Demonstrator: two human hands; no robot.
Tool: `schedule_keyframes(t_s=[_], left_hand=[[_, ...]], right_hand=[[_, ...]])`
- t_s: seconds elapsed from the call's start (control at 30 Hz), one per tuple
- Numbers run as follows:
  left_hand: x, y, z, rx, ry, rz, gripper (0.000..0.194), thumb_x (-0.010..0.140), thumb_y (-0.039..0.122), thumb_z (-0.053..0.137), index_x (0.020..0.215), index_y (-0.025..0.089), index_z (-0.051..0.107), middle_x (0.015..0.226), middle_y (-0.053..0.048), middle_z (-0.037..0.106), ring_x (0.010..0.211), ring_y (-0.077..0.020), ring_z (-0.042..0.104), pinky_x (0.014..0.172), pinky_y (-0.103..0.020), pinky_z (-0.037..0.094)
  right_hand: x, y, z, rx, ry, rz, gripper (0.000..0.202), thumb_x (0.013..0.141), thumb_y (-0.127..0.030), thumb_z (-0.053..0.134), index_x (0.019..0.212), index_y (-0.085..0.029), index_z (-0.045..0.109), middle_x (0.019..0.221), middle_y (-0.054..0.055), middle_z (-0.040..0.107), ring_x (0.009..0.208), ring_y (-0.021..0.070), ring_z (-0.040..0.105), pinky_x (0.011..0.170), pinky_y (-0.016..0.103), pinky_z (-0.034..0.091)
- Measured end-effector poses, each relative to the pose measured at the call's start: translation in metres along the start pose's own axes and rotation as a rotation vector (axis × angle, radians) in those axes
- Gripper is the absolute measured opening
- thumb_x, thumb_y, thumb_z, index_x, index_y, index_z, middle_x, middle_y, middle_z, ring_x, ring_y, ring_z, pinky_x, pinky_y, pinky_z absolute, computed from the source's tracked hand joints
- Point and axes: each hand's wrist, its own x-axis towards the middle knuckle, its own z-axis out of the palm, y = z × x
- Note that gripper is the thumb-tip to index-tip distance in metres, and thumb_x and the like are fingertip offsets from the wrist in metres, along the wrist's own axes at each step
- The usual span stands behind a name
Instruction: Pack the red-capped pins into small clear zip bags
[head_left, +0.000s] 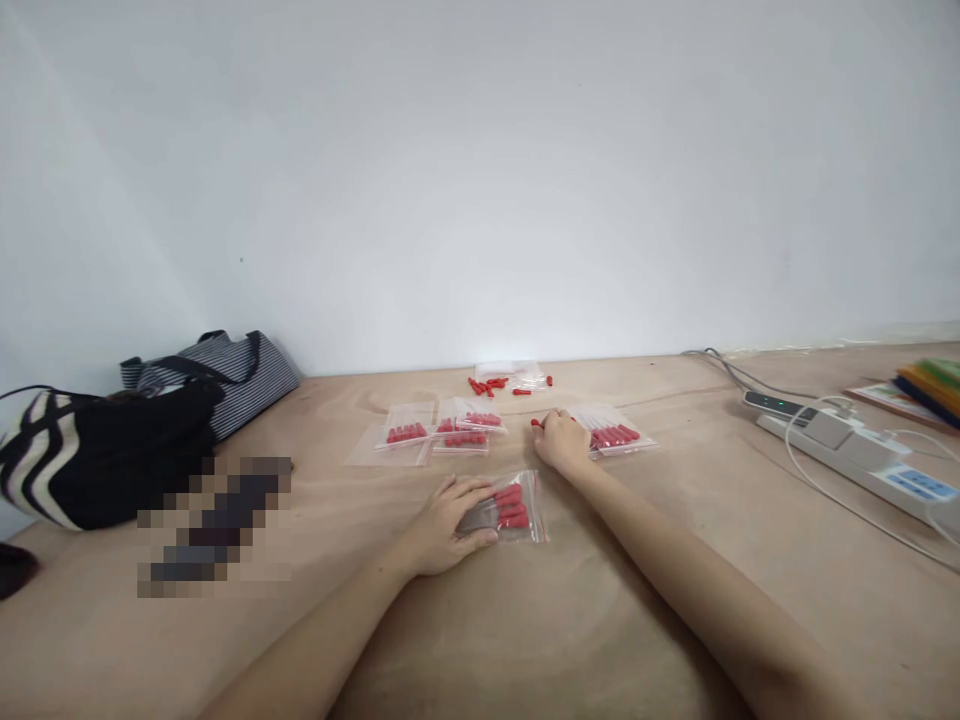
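My left hand (446, 530) lies flat over the left part of a clear zip bag (534, 500), its fingers stretched out and its thumb along the near edge. Several small red elongated pieces (512, 507) lie side by side in that bag. Farther off to the right, my right hand (564, 440) is closed on the table, and a red piece (535, 423) sticks out at its left side. Beside it lies another zip bag (616, 436) with red pieces, partly covered by the hand. The exact kind of the red pieces is too small to tell.
Several filled zip bags (406, 433) lie left of centre. Loose red pieces (491, 384) and more clear bags (510, 370) lie near the wall. A power strip (862, 465) with cables stands right; a striped bag (262, 385) and black cloth bag (127, 465) stand left.
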Motion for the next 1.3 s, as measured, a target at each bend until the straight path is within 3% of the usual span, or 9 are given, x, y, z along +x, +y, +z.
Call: schedule_keyframes(t_s=[0.13,0.23,0.33,0.43,0.6,0.8,1.07,1.3], left_hand=[[0.001,0.001,-0.001,0.002,-0.005,0.000,0.049,0.079,0.041,0.052,0.123,0.022,0.042,0.130,-0.008,0.043,0.121,-0.0251,0.035,0.103,-0.050,0.017],[0.001,0.003,-0.002,0.001,-0.009,-0.011,0.048,0.079,0.039,0.053,0.123,0.022,0.042,0.129,-0.008,0.043,0.121,-0.0251,0.036,0.104,-0.050,0.017],[0.001,0.004,-0.003,0.003,-0.013,-0.010,0.048,0.080,0.039,0.052,0.123,0.023,0.041,0.130,-0.007,0.043,0.121,-0.0250,0.035,0.103,-0.050,0.017],[0.001,0.004,-0.003,0.009,-0.016,-0.011,0.048,0.080,0.039,0.052,0.124,0.024,0.040,0.131,-0.007,0.042,0.122,-0.0245,0.034,0.104,-0.050,0.016],[0.002,0.004,-0.003,0.008,-0.012,-0.012,0.047,0.080,0.040,0.051,0.123,0.025,0.041,0.131,-0.006,0.042,0.122,-0.0244,0.034,0.103,-0.049,0.017],[0.001,0.003,-0.002,0.006,-0.007,-0.012,0.047,0.081,0.042,0.051,0.124,0.025,0.041,0.130,-0.006,0.043,0.121,-0.0243,0.035,0.104,-0.049,0.016],[0.002,0.007,-0.004,0.005,-0.007,-0.029,0.044,0.080,0.039,0.053,0.120,0.025,0.045,0.128,-0.005,0.045,0.120,-0.0243,0.037,0.104,-0.049,0.018],[0.001,0.003,-0.002,0.014,0.005,-0.022,0.051,0.080,0.042,0.052,0.125,0.022,0.039,0.129,-0.007,0.044,0.121,-0.0243,0.036,0.104,-0.047,0.019]], right_hand=[[-0.010,0.015,-0.013,0.504,0.057,-0.142,0.017,0.078,-0.031,0.046,0.082,-0.016,0.053,0.081,0.007,0.060,0.075,0.0167,0.058,0.064,0.027,0.042],[-0.022,0.037,-0.024,0.907,0.064,-0.206,0.027,0.074,-0.036,0.050,0.094,-0.018,0.047,0.066,-0.002,0.054,0.057,0.0121,0.053,0.054,0.025,0.042],[-0.037,0.057,-0.028,1.136,0.012,-0.143,0.039,0.072,-0.043,0.052,0.102,-0.020,0.041,0.056,-0.008,0.046,0.043,0.0094,0.046,0.044,0.024,0.040],[-0.051,0.066,-0.020,1.277,0.015,-0.023,0.038,0.069,-0.047,0.055,0.092,-0.019,0.043,0.057,-0.007,0.048,0.046,0.0095,0.049,0.047,0.024,0.044],[-0.064,0.061,-0.006,1.360,0.136,0.090,0.042,0.065,-0.050,0.059,0.089,-0.021,0.040,0.064,-0.005,0.048,0.052,0.0110,0.054,0.051,0.028,0.049],[-0.067,0.052,-0.002,1.385,0.140,0.093,0.038,0.066,-0.048,0.059,0.084,-0.023,0.036,0.070,-0.003,0.048,0.058,0.0135,0.057,0.057,0.031,0.052],[-0.071,0.046,0.002,1.487,-0.001,0.150,0.045,0.056,-0.046,0.067,0.078,-0.023,0.036,0.067,-0.004,0.053,0.060,0.0146,0.060,0.066,0.033,0.051],[-0.070,0.049,0.002,1.461,-0.129,0.064,0.048,0.052,-0.051,0.067,0.075,-0.021,0.038,0.064,-0.004,0.055,0.055,0.0110,0.057,0.060,0.027,0.047]])
